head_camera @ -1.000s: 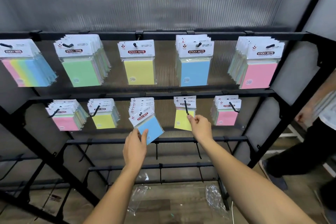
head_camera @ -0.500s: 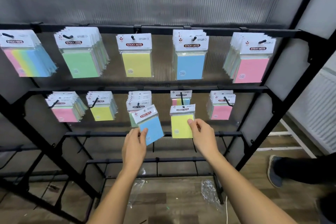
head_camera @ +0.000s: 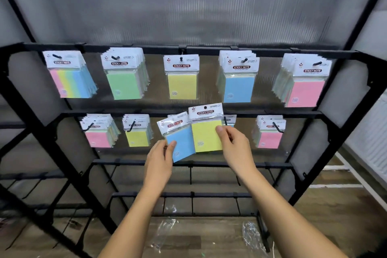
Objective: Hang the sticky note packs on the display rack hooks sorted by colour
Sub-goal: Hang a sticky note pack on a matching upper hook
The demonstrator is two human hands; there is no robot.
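My right hand (head_camera: 234, 146) pinches a yellow sticky note pack (head_camera: 206, 132) by its right edge, holding it free in front of the middle row. My left hand (head_camera: 160, 157) pinches a blue pack (head_camera: 182, 142) at its lower left corner, tilted, overlapping the yellow one. On the black rack (head_camera: 188, 49), the top row holds a multicolour stack (head_camera: 70, 77), green (head_camera: 123, 77), one yellow (head_camera: 181, 78), blue (head_camera: 237, 79) and pink (head_camera: 304, 81). The middle row holds pink (head_camera: 98, 132), yellow (head_camera: 137, 132) and pink (head_camera: 270, 133) stacks. Packs behind the held ones are mostly hidden.
Bare hooks hang from the lower bars (head_camera: 190, 164) below my hands. Crumpled clear plastic wrappers (head_camera: 250, 234) lie on the wooden floor under the rack. A translucent ribbed panel (head_camera: 188, 6) backs the rack. A white radiator (head_camera: 368, 138) stands at the right.
My right hand has taken the yellow pack off its middle-row hook and moved it left, beside the blue pack. The view tilted upward; the person at the right is out of sight.
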